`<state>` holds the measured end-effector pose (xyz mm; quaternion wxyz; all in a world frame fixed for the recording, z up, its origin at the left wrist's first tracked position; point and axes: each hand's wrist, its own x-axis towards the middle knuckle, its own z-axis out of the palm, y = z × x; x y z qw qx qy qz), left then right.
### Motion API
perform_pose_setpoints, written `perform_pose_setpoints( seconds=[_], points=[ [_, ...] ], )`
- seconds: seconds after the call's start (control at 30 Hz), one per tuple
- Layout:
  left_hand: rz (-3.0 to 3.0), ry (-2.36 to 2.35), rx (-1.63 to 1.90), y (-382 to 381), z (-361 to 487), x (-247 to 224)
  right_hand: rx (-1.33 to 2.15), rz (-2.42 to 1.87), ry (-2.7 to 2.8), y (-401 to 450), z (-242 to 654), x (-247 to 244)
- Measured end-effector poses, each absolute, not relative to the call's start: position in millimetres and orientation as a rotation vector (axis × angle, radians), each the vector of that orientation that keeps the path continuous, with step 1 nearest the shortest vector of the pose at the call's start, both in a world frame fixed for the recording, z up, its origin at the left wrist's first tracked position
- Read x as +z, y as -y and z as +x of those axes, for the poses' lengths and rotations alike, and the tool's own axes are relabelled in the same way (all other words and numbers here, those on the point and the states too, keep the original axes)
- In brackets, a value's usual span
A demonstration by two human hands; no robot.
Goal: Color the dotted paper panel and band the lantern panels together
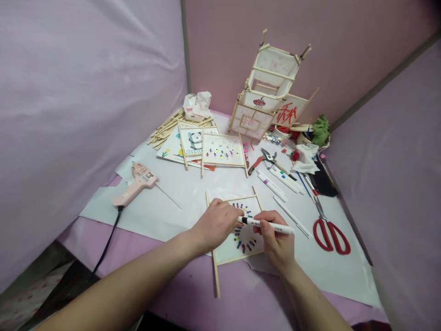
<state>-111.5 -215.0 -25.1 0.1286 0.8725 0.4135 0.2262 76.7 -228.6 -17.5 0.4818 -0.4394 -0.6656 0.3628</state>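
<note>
My right hand (277,236) is closed around the barrel of a white marker (277,226) that has a black band near one end. The fingers of my left hand (220,223) pinch that same end, where the cap sits; whether the cap is on or off I cannot tell. Both hands are over a wooden-stick frame (216,276) lying on the table, with a white panel (229,255) inside it. On the panel, small dark, purple and yellow dabs form a ring, partly hidden by my hands and the marker.
Left lies a pink glue gun (136,184) with a black cord. Decorated frames (223,151) and wooden sticks (165,128) are behind. A tall stick lantern (255,115) stands at the back. Pruning shears (267,157), markers (272,185) and red-handled scissors (332,234) lie right.
</note>
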Motion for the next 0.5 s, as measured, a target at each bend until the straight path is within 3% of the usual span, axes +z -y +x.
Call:
perform_pose_setpoints(
  seconds=[0.4,0.5],
  points=[
    [2.479,-1.275,0.699,222,-103,-26,1.107,-1.115,1.469,217,82,-18],
    [2.367,-1.335,0.735,221,-101,-19,0.922,-1.223,1.295,198,111,-15]
  ],
)
